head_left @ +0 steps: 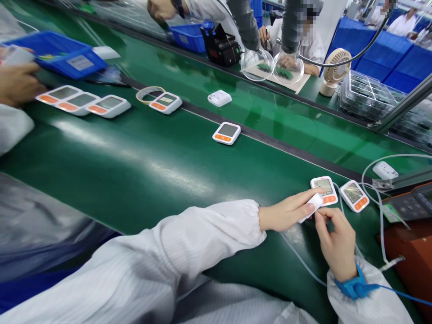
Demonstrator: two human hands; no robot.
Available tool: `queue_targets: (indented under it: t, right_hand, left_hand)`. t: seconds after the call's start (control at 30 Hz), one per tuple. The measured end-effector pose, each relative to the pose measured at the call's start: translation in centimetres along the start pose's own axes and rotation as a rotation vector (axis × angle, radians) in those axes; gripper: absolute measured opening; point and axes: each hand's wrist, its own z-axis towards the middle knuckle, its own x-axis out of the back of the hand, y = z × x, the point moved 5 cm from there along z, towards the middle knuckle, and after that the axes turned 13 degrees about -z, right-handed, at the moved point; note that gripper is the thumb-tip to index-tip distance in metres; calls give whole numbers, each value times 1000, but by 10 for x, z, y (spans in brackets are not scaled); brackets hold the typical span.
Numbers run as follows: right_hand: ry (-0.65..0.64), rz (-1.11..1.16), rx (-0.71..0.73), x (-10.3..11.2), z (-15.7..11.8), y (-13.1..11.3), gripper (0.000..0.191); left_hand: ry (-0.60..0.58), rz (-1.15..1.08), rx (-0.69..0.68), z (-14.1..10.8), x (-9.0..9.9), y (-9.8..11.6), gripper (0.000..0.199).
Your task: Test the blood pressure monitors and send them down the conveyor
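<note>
My left hand [289, 212] grips a white blood pressure monitor [313, 206], tilted so that its edge faces me. My right hand [337, 240], with a blue strap at the wrist, is closed in a pinch at that monitor's near edge; what its fingertips hold is hidden. Just behind lies a monitor with a lit screen and orange buttons [329, 198], partly covered by my left fingers. To its right rests a similar monitor [354, 196] with a lit screen. A thin pale tube [302, 261] runs below my hands.
Along the green bench [168, 171] lie a single monitor [227, 133], another beside a tape roll [148, 93], and several at left near a co-worker's hand [20, 83]. An orange-brown box with a dark panel [405, 252] stands at right. White tubing [381, 216] loops beside it.
</note>
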Motion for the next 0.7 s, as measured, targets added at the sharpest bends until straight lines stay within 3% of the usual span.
queue_targets:
  t: [0.3,0.57,0.7]
  right_hand:
    - [32,-80,-18,4,-2,-4,19]
    - [65,-3,-67,5,1,2,18]
    - [54,-2,-52,4,0,1,20]
  left_hand:
    - [56,82,-3,-1,-4,-2,66]
    - [94,-147,98,0,-1,-10,74]
    - [81,-152,90,0,-1,-9,72]
